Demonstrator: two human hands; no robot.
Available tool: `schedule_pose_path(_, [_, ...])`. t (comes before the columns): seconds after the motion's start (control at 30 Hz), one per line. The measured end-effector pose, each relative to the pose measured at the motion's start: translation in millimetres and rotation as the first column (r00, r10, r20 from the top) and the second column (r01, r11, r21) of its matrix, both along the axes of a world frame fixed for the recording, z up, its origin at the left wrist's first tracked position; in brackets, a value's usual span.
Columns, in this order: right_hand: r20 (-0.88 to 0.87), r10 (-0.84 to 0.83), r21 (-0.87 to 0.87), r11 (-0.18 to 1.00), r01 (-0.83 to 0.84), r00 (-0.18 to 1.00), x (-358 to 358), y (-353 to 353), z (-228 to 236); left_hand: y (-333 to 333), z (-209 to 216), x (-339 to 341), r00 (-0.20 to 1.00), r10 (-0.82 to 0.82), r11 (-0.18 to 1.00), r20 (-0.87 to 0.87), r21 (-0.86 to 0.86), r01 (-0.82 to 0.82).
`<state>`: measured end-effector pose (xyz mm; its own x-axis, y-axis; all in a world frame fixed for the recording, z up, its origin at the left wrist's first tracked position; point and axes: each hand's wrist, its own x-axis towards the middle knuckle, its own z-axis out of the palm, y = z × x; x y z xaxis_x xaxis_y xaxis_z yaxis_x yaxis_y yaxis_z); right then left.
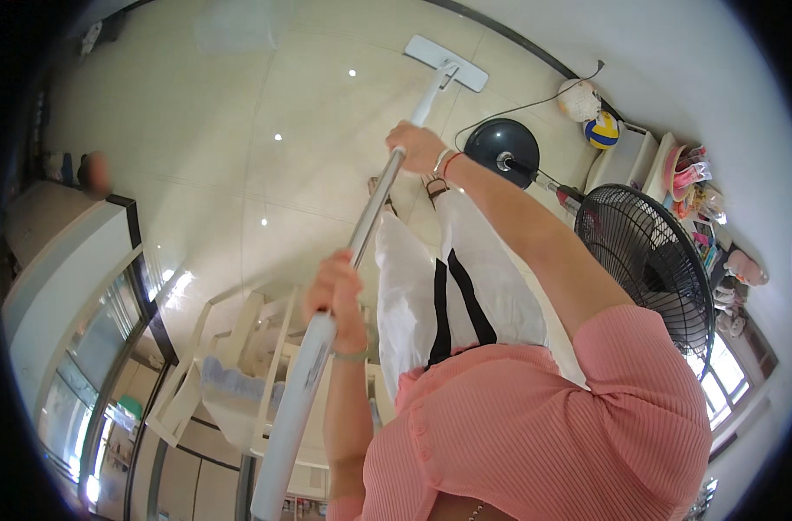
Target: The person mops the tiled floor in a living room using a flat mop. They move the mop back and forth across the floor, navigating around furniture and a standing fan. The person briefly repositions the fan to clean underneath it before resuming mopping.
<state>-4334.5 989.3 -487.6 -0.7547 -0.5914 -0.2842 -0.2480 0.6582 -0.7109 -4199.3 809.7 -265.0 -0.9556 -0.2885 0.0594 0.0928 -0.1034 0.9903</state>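
Note:
A flat mop (pixel 377 201) with a silver and white pole slants across the view. Its white rectangular head (pixel 446 62) lies flat on the tiled floor near the far wall. My right hand (pixel 416 148) is wrapped round the lower part of the pole, with a red band and a pale bangle on the wrist. Nearer my body, my left hand (pixel 337 300) grips the pole just above the thick white handle section. That hand is slightly blurred, but its fingers are closed round the pole.
At the right stands a black pedestal fan (pixel 647 260) on a round base (pixel 502 152), its cord (pixel 535 106) trailing across the floor. Beyond it sit a yellow and blue ball (pixel 601 130) and a whitish ball (pixel 580 100). A cream chair (pixel 239 347) stands left of me.

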Motion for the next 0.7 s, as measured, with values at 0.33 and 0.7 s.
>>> schedule_pose_path(0.33, [-0.033, -0.13, -0.061, 0.99, 0.127, 0.991, 19, -28, -11, -38, 14, 3, 0.989, -0.12, 0.975, 0.09, -0.178, 0.135])
schedule_pose_path(0.7, [0.284, -0.021, -0.274, 0.956, 0.103, 0.959, 101, -199, 71, -124, 142, 26, 0.971, 0.04, 0.898, 0.237, -0.434, 0.068])
